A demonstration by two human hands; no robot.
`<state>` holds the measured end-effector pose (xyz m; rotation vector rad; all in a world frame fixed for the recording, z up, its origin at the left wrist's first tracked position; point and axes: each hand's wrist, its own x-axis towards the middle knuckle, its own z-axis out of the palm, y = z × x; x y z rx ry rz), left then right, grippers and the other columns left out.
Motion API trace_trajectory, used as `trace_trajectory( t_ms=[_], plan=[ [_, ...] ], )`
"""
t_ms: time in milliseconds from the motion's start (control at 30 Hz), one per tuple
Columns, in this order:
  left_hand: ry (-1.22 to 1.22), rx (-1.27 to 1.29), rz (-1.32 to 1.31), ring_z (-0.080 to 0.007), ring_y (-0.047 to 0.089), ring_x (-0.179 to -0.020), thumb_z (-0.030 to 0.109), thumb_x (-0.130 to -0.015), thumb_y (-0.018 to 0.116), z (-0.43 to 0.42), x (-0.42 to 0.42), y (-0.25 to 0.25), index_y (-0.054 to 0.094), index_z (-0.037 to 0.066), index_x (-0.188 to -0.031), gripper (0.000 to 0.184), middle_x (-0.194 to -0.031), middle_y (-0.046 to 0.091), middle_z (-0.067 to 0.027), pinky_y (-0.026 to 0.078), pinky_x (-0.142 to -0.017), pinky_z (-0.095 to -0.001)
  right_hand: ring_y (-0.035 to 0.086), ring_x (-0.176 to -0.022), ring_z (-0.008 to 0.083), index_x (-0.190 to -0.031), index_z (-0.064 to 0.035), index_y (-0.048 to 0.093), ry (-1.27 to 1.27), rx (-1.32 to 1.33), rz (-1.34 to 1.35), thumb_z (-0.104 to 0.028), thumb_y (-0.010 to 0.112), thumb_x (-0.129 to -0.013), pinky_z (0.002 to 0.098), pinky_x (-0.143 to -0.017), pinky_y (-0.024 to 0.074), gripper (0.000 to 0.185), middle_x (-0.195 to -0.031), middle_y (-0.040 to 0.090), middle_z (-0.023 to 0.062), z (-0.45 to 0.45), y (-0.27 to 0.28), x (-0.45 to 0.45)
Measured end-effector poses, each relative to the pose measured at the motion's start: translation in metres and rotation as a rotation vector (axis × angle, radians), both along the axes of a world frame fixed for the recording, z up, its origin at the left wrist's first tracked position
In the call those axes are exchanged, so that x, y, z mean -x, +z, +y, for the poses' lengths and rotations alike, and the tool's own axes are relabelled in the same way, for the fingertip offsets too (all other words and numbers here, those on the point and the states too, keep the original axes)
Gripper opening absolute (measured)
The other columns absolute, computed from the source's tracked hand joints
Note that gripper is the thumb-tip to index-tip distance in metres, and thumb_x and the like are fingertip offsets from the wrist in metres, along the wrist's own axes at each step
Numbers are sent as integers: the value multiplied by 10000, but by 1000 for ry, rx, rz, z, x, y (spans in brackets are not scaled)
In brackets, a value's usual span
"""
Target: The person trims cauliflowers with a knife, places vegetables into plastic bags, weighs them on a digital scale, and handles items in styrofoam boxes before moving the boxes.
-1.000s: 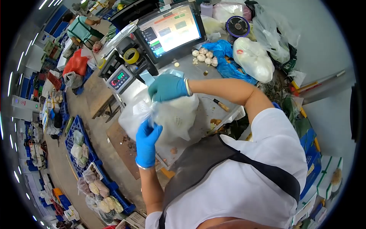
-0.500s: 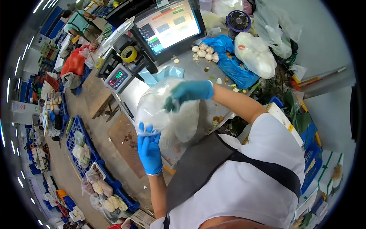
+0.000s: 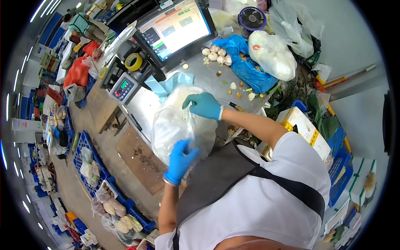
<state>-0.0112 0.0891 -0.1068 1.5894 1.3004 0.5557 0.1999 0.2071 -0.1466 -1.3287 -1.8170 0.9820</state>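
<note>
A large white translucent plastic bag [image 3: 171,129] stands puffed out at the near edge of the metal worktop. My right hand [image 3: 204,106], in a teal glove, has its fingers curled on the top of the bag, pinching the film. Down at the bag's near side is my left hand [image 3: 180,160] in a blue glove, thumb apart from the fingers and fingertips blurred. It appears to hold nothing. What the bag contains is hard to make out. Pale blue sheets [image 3: 171,83] lie just behind it.
A scale display [image 3: 123,88], yellow tape roll [image 3: 133,61] and monitor [image 3: 175,29] stand behind. Garlic bulbs [image 3: 217,55], a blue bag [image 3: 250,71], a full white bag [image 3: 273,56] and a small fan [image 3: 252,18] occupy the back right. Blue pallets [image 3: 93,166] with bagged produce are left.
The bag has filled out and sits rounder. My right hand, blurred before, now grips its top. My left hand has moved right and slightly down, with its fingers no longer raised at the film's edge.
</note>
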Motion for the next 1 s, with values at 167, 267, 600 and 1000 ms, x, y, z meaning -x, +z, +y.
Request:
trace_trajectory(
  t_ms=[167, 267, 600, 1000],
  plan=[
    [-342, -402, 105, -253, 457, -708, 66, -688, 787, -17, -11, 21, 536, 58, -653, 254, -721, 489, -73, 385, -676, -319, 659, -772, 284, -861, -198, 673, -82, -59, -199, -248, 541, -815, 397, -750, 500, 148, -846, 695, 91, 23, -74, 44],
    [-168, -362, -1, -264, 463, -685, 77, -720, 770, -14, 10, 15, 546, 71, -624, 244, -683, 497, -58, 391, -646, -337, 656, -773, 301, -840, -206, 660, -44, -60, -244, -269, 511, -830, 405, -744, 499, 161, -809, 688, 99, 28, -73, 45],
    [458, -208, -158, -113, 585, -804, 35, -884, 636, 28, 35, 1, 663, 3, -902, 45, -877, 651, -48, 470, -746, -254, 553, -1057, 149, -1247, -110, 609, 353, 353, 283, -122, 654, -805, 280, -908, 461, 445, -1197, 605, 77, 5, -69, -34],
    [548, 117, -427, -85, 558, -781, 162, -905, 620, 175, 16, -21, 671, 28, -1019, 183, -959, 674, -28, 454, -731, -227, 468, -912, 69, -1350, -129, 531, 531, 611, 323, -149, 739, -800, 212, -877, 426, 588, -1080, 536, -18, 24, -70, -50]
  ],
)
